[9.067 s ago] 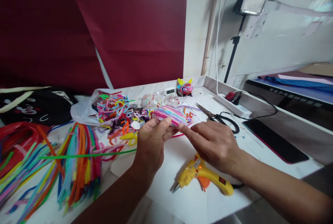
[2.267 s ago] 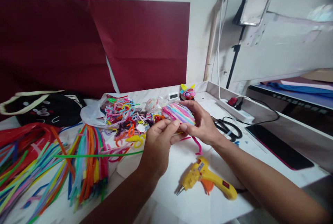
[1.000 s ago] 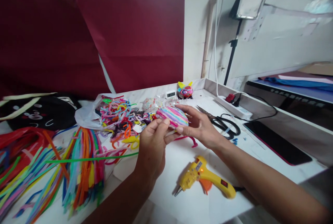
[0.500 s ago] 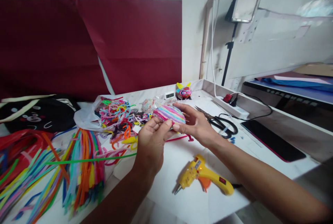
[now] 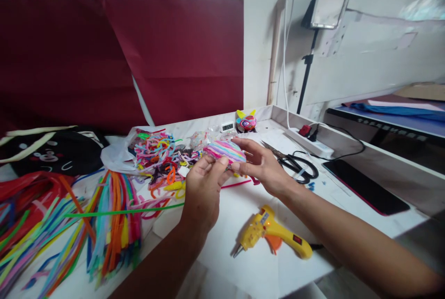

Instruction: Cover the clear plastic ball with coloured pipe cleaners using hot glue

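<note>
Between both hands, over the middle of the table, is a rounded craft piece (image 5: 225,150) striped in pink, yellow, blue and purple, seemingly made of pipe cleaners. My left hand (image 5: 205,178) grips its near left side, thumb on top. Fingers of my right hand (image 5: 259,162) close round its right end. The underside is hidden by the fingers. A yellow hot glue gun (image 5: 271,232) lies on the white table in front of my right forearm. Black-handled scissors (image 5: 295,164) rest just beyond my right hand. Behind it stands a small colourful figure (image 5: 246,121) with yellow ears.
Bundled pipe cleaners (image 5: 113,220) lie at left, beside a red bag (image 5: 34,183). Loose pipe cleaner pieces (image 5: 156,150) heap behind my left hand. A phone (image 5: 365,187), a power strip (image 5: 311,142) and a small digital timer (image 5: 227,127) are also on the table.
The striped piece has tilted slightly and shifted a little left in my fingers. Both hands keep hold of it; the other things stay where they were.
</note>
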Demonstrator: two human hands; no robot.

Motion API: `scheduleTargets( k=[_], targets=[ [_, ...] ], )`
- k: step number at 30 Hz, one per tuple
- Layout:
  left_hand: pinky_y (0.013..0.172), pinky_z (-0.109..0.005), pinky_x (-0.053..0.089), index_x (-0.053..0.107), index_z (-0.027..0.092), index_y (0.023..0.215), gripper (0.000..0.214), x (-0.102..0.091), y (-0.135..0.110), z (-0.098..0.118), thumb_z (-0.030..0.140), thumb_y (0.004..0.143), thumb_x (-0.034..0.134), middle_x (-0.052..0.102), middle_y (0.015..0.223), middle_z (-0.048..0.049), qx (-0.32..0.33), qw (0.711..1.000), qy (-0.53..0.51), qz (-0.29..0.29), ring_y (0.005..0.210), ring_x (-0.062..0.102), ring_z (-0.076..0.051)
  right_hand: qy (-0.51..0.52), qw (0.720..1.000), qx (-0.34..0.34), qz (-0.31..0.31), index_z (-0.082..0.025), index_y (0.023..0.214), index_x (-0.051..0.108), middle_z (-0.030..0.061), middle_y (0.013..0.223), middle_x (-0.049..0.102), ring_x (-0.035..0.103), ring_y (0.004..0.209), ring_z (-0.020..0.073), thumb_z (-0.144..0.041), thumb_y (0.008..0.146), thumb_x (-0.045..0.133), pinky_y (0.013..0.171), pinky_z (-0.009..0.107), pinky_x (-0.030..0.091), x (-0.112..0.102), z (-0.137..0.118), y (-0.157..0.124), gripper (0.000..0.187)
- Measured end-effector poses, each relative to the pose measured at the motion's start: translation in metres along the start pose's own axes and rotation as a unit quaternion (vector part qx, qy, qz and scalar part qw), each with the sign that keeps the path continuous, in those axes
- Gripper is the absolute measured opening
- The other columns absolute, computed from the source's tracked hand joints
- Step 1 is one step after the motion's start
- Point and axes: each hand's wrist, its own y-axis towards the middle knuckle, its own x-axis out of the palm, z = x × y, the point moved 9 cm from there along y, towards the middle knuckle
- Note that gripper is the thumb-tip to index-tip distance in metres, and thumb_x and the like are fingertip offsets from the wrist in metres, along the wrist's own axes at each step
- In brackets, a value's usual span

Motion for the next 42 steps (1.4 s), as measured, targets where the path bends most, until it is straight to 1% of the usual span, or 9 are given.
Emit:
scheduleTargets(
  k=[4, 9, 13, 16, 17, 21, 30, 38, 42],
  targets=[
    [0.083, -0.031, 0.055, 0.066, 0.013, 0.088, 0.021, -0.001, 0.001, -0.001, 0.019, 0.070, 0.077, 0.074, 0.083, -0.0047, 0.004, 1.000, 0.012, -0.003, 0.082, 0.071, -0.017, 0.002, 1.000, 0.007, 0.008, -0.022, 0.122, 0.060, 0.0091, 0.121, 0.064, 0.063, 0.104, 0.0248, -0.037, 0.063, 0.085, 0.088, 0.041, 0.052, 0.001, 0.002, 0.001, 0.066],
    [0.080, -0.032, 0.056, 0.065, 0.012, 0.084, 0.027, -0.011, 0.010, -0.003, 0.019, 0.063, 0.080, 0.072, 0.077, -0.0034, 0.001, 1.000, 0.006, 0.029, 0.077, 0.071, -0.018, 0.010, 1.000, 0.017, 0.009, -0.023, 0.122, 0.060, 0.0094, 0.126, 0.062, 0.064, 0.100, 0.0237, -0.031, 0.060, 0.086, 0.087, 0.040, 0.052, 0.001, 0.006, 0.003, 0.067],
    [0.078, -0.028, 0.055, 0.065, 0.013, 0.082, 0.028, -0.022, 0.022, -0.003, 0.018, 0.061, 0.082, 0.072, 0.081, -0.0026, 0.014, 0.999, -0.016, 0.045, 0.077, 0.070, -0.015, 0.011, 0.998, -0.025, 0.056, -0.024, 0.107, 0.068, 0.0047, 0.121, 0.065, 0.062, 0.103, 0.0213, -0.025, 0.067, 0.076, 0.079, 0.032, 0.051, -0.019, -0.003, 0.001, 0.040],
    [0.076, -0.025, 0.056, 0.062, 0.013, 0.073, 0.025, -0.035, 0.029, -0.001, 0.014, 0.058, 0.082, 0.069, 0.075, 0.0011, 0.031, 0.995, -0.050, 0.081, 0.073, 0.067, -0.011, -0.038, 0.990, -0.081, 0.113, -0.020, 0.079, 0.072, 0.0008, 0.087, 0.069, 0.061, 0.077, 0.0147, -0.019, 0.070, 0.066, 0.068, 0.027, 0.046, -0.040, -0.012, -0.002, 0.010],
    [0.075, -0.024, 0.056, 0.061, 0.013, 0.072, 0.025, -0.039, 0.031, -0.001, 0.013, 0.058, 0.082, 0.067, 0.073, 0.0019, 0.034, 0.994, -0.058, 0.088, 0.071, 0.066, -0.010, -0.049, 0.988, -0.090, 0.119, -0.020, 0.071, 0.070, -0.0004, 0.075, 0.067, 0.059, 0.070, 0.0131, -0.018, 0.071, 0.063, 0.065, 0.026, 0.044, -0.044, -0.012, -0.002, 0.007],
    [0.075, -0.024, 0.057, 0.061, 0.013, 0.070, 0.021, -0.044, 0.037, 0.000, 0.012, 0.061, 0.080, 0.067, 0.073, 0.0016, 0.042, 0.993, -0.072, 0.086, 0.072, 0.066, -0.009, -0.061, 0.991, -0.058, 0.108, -0.018, 0.067, 0.066, -0.0025, 0.057, 0.060, 0.054, 0.055, 0.0111, -0.020, 0.072, 0.062, 0.056, 0.025, 0.041, -0.044, -0.003, -0.004, 0.006],
    [0.078, -0.022, 0.056, 0.062, 0.013, 0.069, 0.016, -0.050, 0.040, -0.001, 0.008, 0.067, 0.076, 0.067, 0.071, 0.0017, 0.035, 0.990, -0.079, 0.108, 0.071, 0.067, -0.008, -0.090, 0.992, -0.067, 0.053, -0.016, 0.086, 0.066, 0.0000, 0.062, 0.067, 0.059, 0.057, 0.0119, -0.035, 0.088, 0.061, 0.056, 0.025, 0.044, -0.037, 0.002, -0.005, 0.020],
    [0.075, -0.020, 0.056, 0.062, 0.014, 0.067, 0.016, -0.046, 0.037, 0.001, 0.006, 0.066, 0.076, 0.066, 0.068, 0.0028, 0.028, 0.990, -0.085, 0.112, 0.068, 0.066, -0.007, 0.024, 0.997, -0.012, 0.074, -0.015, 0.080, 0.069, 0.0015, 0.063, 0.069, 0.058, 0.056, 0.0109, -0.033, 0.073, 0.077, 0.053, 0.023, 0.041, -0.044, 0.017, 0.003, 0.021],
    [0.074, -0.020, 0.057, 0.062, 0.015, 0.065, 0.017, -0.042, 0.035, 0.001, 0.004, 0.066, 0.074, 0.067, 0.067, 0.0024, 0.024, 0.990, -0.088, 0.110, 0.067, 0.066, -0.008, 0.067, 0.994, -0.036, 0.072, -0.017, 0.083, 0.068, -0.0007, 0.065, 0.069, 0.060, 0.057, 0.0112, -0.024, 0.069, 0.078, 0.054, 0.023, 0.042, -0.044, 0.015, 0.004, 0.018]
  ],
)
